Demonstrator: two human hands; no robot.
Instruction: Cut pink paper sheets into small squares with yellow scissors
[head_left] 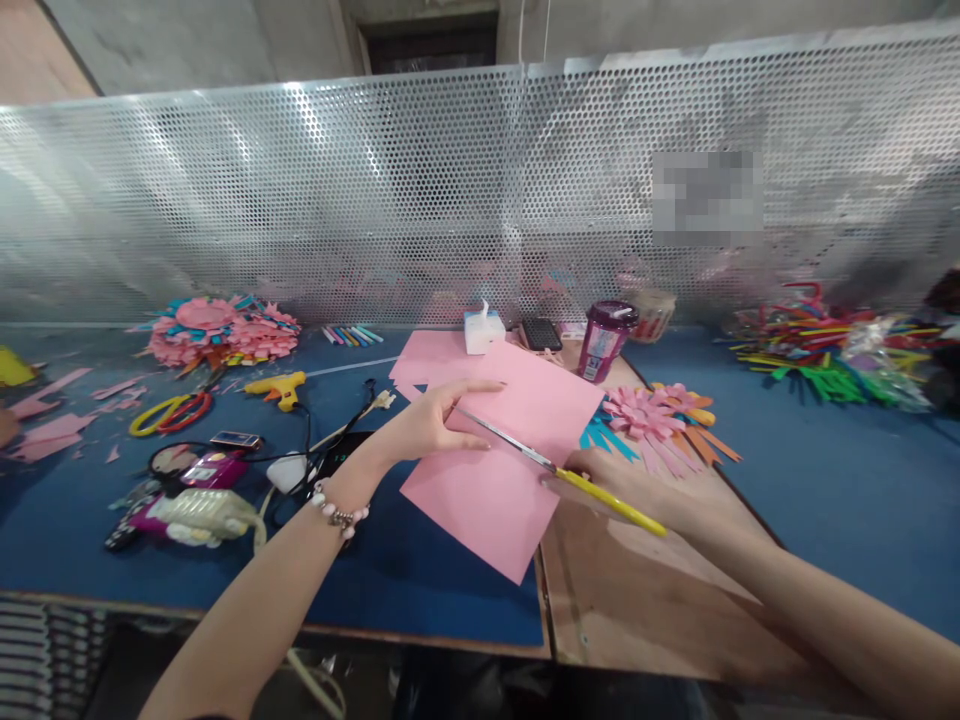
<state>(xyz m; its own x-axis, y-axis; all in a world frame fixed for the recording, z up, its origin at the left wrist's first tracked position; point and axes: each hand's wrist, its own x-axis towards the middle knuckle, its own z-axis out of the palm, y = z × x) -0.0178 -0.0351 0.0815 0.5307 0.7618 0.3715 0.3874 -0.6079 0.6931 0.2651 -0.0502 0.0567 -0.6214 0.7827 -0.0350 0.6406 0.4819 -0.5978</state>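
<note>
A large pink paper sheet (pixel 525 400) is raised over the table, with a slit along the scissors' line. My left hand (pixel 442 420) holds its left side, thumb and fingers spread around the paper near the blade tips. Yellow-handled scissors (pixel 600 493) lie diagonally across the sheet, blades pointing up and left. Around their handle my right hand (pixel 600 480) is closed, at the sheet's right edge. Another pink sheet (pixel 427 355) lies behind the raised one.
Left of my hands are paper flowers (pixel 221 330), scissors (pixel 171 413), a yellow glue gun (pixel 281 388) and cables. Behind stand a tissue box (pixel 484 332) and purple cup (pixel 606 342). Pink flowers (pixel 652 412) and colourful strips (pixel 832 345) lie right.
</note>
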